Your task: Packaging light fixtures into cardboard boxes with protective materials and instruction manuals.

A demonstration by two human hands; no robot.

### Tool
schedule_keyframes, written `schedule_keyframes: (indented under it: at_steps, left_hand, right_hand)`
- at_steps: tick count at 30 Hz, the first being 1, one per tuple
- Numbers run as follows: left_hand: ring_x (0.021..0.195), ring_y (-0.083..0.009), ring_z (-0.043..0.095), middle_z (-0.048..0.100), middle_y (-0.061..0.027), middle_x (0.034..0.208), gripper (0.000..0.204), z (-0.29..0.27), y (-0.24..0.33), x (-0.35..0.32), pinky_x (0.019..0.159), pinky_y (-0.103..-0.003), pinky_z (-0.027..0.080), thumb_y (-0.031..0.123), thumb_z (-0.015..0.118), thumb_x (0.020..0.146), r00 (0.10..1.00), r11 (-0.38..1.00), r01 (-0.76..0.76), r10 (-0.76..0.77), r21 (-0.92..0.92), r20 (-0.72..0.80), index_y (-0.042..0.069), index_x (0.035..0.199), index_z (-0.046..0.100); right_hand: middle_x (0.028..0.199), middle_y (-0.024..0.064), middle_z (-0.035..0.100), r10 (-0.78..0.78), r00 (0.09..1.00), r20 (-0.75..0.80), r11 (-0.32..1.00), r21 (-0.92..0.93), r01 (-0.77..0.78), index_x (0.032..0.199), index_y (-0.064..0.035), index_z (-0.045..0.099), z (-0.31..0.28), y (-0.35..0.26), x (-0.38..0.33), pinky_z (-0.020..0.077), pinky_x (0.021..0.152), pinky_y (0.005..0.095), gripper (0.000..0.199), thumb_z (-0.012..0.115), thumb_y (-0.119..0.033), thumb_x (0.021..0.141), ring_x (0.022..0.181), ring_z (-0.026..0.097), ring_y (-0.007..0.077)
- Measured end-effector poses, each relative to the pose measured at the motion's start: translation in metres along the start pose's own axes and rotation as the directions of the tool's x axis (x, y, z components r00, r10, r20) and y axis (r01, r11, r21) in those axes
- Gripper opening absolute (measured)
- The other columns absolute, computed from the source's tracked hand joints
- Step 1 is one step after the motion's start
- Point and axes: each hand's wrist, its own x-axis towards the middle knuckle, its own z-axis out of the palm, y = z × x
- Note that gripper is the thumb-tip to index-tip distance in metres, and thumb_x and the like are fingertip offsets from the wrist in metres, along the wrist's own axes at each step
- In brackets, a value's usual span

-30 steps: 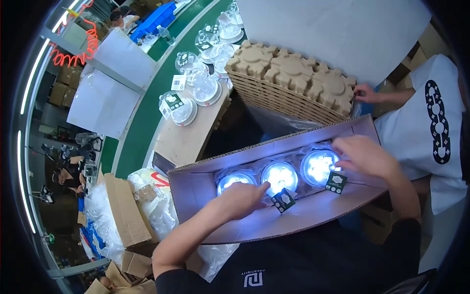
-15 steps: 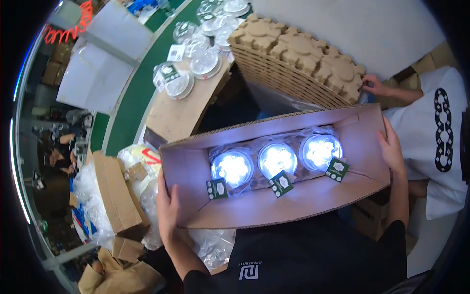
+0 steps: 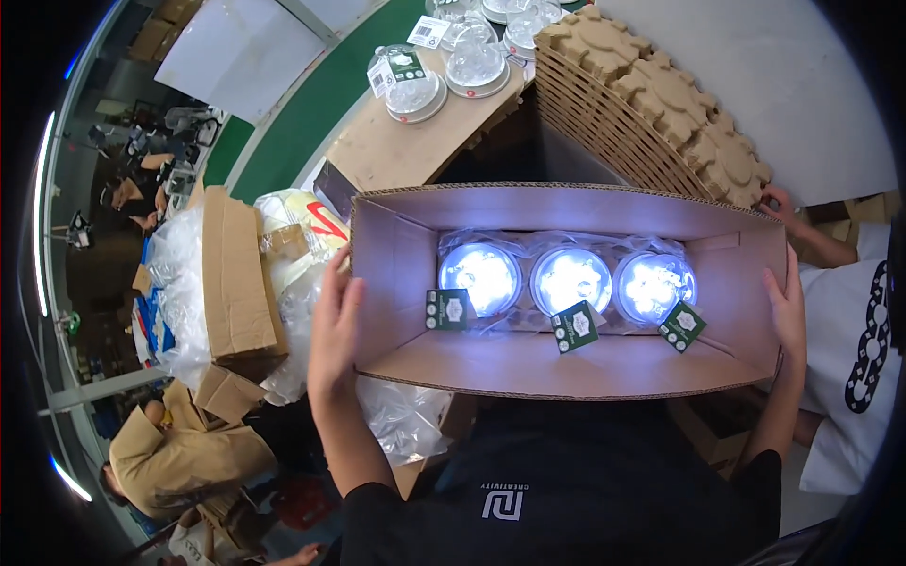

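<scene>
A long open brown cardboard box (image 3: pixel 557 368) is held up in front of me between both hands. My left hand (image 3: pixel 336 325) grips its left end, thumb along the outer edge. On the right end, my right hand (image 3: pixel 786 307) is pressed, fingers against the wall. Inside lie three lit round clear lamps: a left lamp (image 3: pixel 479 280), a middle lamp (image 3: pixel 570 284) and a right lamp (image 3: pixel 655 288). They glow bluish white and sit in a row on clear plastic wrap. Each carries a small green tag, like the left tag (image 3: pixel 446 309).
Several clear lamps (image 3: pixel 477 68) stand on a wooden board (image 3: pixel 396 146) beyond the box. Stacked moulded pulp trays (image 3: pixel 651 99) rise at the far right, touched by a co-worker's hand (image 3: pixel 778 206). An upright cardboard carton (image 3: pixel 236 283) and plastic bags (image 3: pixel 184 302) lie left.
In the picture, the box sits farther right, slightly higher and more level. Its surroundings have shifted too, as my view has turned. Both hands keep their hold on the box.
</scene>
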Motion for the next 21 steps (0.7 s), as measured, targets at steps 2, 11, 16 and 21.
schedule_keyframes:
  at_steps: [2, 11, 16, 21]
  left_hand:
    - [0.108, -0.0166, 0.061, 0.059, -0.0147, 0.131, 0.044, -0.004, -0.007, -0.018, 0.089, -0.032, 0.05, 0.024, 0.043, 0.107, 0.98, 0.877, 0.053, -0.138, -0.478, -0.145, 0.001, 0.145, 0.041]
    - [0.091, -0.0243, 0.067, 0.069, -0.0161, 0.095, 0.031, 0.079, -0.26, -0.165, 0.083, -0.035, 0.053, 0.024, 0.064, 0.095, 0.78, 0.926, 0.373, -0.28, 0.057, -0.56, 0.001, 0.116, 0.063]
    - [0.124, -0.04, 0.055, 0.058, -0.0262, 0.132, 0.067, 0.172, -0.35, -0.253, 0.101, -0.049, 0.045, 0.044, 0.069, 0.086, 0.589, 0.444, 0.793, -0.734, 0.416, -0.339, 0.008, 0.139, 0.051]
    - [0.125, -0.0401, 0.053, 0.056, -0.0228, 0.135, 0.063, 0.184, -0.379, -0.293, 0.102, -0.056, 0.042, 0.04, 0.066, 0.087, 0.496, 0.452, 0.867, -0.821, 0.209, -0.283, 0.009, 0.14, 0.049]
  right_hand:
    - [0.152, 0.0155, 0.041, -0.041, 0.998, 0.045, 0.999, 0.027, 0.04, 0.152, -0.0014, 0.029, 0.005, -0.002, 0.002, 0.029, 0.115, 0.033, 0.06, 0.055, -0.009, 0.098, 0.139, 0.04, 0.0243]
    - [0.159, 0.0151, 0.03, -0.464, 0.885, -0.031, 0.883, 0.061, 0.465, 0.153, -0.0024, 0.029, 0.007, 0.003, -0.003, 0.0185, 0.121, 0.0391, 0.06, 0.054, -0.011, 0.099, 0.148, 0.026, 0.0272]
    - [0.158, 0.0152, 0.032, -0.517, 0.855, -0.025, 0.855, -0.053, 0.516, 0.152, -0.0025, 0.031, 0.01, 0.017, 0.006, 0.0216, 0.12, 0.042, 0.057, 0.052, -0.01, 0.099, 0.146, 0.029, 0.0278]
    - [0.158, 0.0149, 0.031, -0.602, 0.797, 0.043, 0.775, -0.208, 0.596, 0.151, -0.0035, 0.033, 0.007, 0.01, 0.015, 0.0218, 0.12, 0.0427, 0.056, 0.053, -0.014, 0.1, 0.146, 0.029, 0.0292]
